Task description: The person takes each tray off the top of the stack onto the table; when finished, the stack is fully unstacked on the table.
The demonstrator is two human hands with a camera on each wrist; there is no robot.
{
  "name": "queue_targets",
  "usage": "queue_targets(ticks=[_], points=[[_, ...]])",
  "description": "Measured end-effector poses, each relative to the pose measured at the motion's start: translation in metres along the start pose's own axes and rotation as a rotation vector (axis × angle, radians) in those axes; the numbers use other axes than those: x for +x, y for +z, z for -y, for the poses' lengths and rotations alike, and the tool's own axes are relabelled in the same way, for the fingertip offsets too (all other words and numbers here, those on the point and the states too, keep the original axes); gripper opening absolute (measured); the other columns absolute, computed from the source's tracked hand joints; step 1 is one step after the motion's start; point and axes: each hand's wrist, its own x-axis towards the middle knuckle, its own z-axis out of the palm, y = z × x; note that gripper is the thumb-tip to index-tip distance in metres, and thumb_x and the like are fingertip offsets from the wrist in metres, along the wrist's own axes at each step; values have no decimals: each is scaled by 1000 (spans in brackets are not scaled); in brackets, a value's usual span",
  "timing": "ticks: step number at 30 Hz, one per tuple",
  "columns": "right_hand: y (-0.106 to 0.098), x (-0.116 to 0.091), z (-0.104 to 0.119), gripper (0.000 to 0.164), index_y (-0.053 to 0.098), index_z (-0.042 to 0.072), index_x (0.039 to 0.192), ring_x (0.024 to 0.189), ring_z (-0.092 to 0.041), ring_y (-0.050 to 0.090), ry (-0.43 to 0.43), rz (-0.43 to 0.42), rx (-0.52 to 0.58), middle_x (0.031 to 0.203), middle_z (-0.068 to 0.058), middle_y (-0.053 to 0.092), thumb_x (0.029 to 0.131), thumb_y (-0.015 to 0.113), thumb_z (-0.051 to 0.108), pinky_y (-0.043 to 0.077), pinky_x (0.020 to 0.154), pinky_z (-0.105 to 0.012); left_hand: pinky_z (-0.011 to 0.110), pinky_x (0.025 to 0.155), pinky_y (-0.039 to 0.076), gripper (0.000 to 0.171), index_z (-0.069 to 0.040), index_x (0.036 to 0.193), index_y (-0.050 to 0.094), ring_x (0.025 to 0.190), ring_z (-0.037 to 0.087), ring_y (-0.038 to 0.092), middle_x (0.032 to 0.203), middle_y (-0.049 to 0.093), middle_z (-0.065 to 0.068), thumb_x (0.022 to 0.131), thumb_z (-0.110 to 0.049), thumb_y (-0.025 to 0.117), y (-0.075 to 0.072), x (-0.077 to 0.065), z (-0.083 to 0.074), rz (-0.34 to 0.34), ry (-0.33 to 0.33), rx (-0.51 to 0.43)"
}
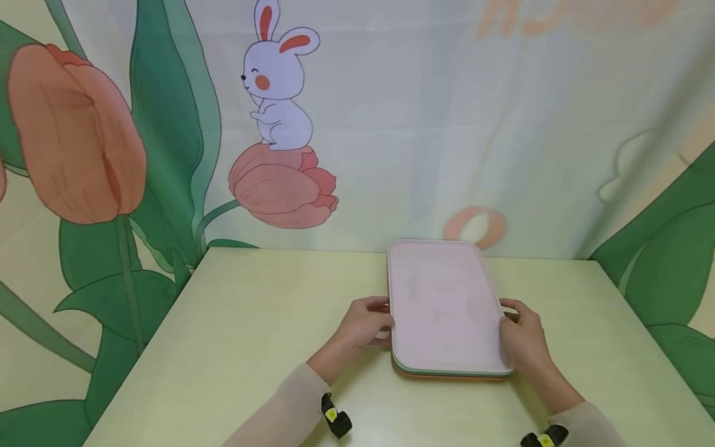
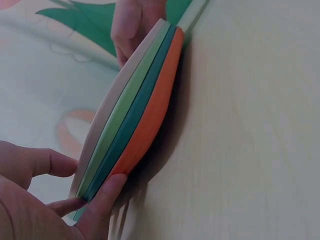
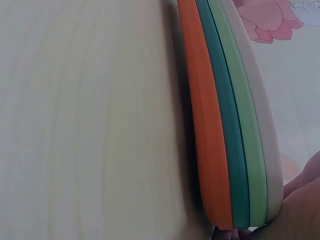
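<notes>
A stack of flat, rounded-corner boards (image 1: 444, 304) lies between my two hands at the far middle-right of the table. A pale pink board with a thin raised rim is on top. Beneath it the edges of a light green, a teal (image 3: 235, 165) and an orange board (image 2: 150, 125) show, lined up closely. My left hand (image 1: 362, 324) grips the stack's left edge, with the thumb at the orange board and a finger at the pink one in the left wrist view. Gripping the right edge is my right hand (image 1: 525, 335), its fingertips partly hidden by the stack.
The pale wood-grain table (image 1: 251, 310) extends to both sides of the stack. Behind it hangs a printed curtain (image 1: 380, 124) with a rabbit and tulips. A dark shadow runs under the orange board's edge. Both wrists carry black straps.
</notes>
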Motion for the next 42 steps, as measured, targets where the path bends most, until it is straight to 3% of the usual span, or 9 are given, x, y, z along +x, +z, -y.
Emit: queue_targets(ticks=[5, 11, 16, 22, 35, 42], points=[[6, 0, 3, 52, 41, -4, 157, 130, -46, 53, -20, 15, -47, 145, -37, 51, 106, 38, 6, 49, 102, -54, 43, 71, 66, 62, 3, 145, 59, 95, 26, 69, 126, 63, 19, 84, 7, 68, -11, 6, 2, 17, -9, 12], [-6, 2, 1, 50, 42, -8, 154, 124, -46, 60, -115, 132, -219, 139, -37, 57, 107, 45, 10, 56, 96, -53, 45, 71, 67, 68, 3, 152, 52, 101, 26, 65, 129, 58, 20, 86, 8, 67, -15, 5, 5, 49, -7, 65], [-20, 8, -2, 44, 46, -10, 151, 118, -41, 64, -163, 248, -178, 136, -35, 59, 111, 48, 11, 61, 86, -43, 48, 72, 66, 72, 1, 156, 46, 99, 27, 66, 132, 56, 21, 87, 6, 66, -19, 4, 5, 92, 13, 135], [-28, 12, -5, 44, 48, -10, 149, 119, -41, 63, -204, 293, -180, 136, -35, 59, 111, 53, 10, 62, 84, -42, 50, 77, 66, 71, 0, 159, 40, 101, 31, 68, 140, 51, 22, 93, 4, 66, -23, 5, 5, 141, 15, 170], [-27, 15, -10, 44, 49, -5, 150, 117, -38, 64, -223, 287, -200, 137, -32, 60, 111, 56, 14, 64, 81, -40, 46, 75, 66, 67, -1, 160, 40, 102, 31, 68, 143, 49, 23, 97, 2, 64, -22, 4, 10, 143, 32, 151], [-19, 14, -12, 41, 55, -11, 143, 105, -37, 70, -337, 152, -364, 124, -29, 68, 107, 58, 9, 62, 79, -45, 46, 76, 66, 67, -2, 159, 41, 101, 30, 68, 143, 49, 23, 97, 2, 65, -22, 6, 10, 141, 33, 159]])
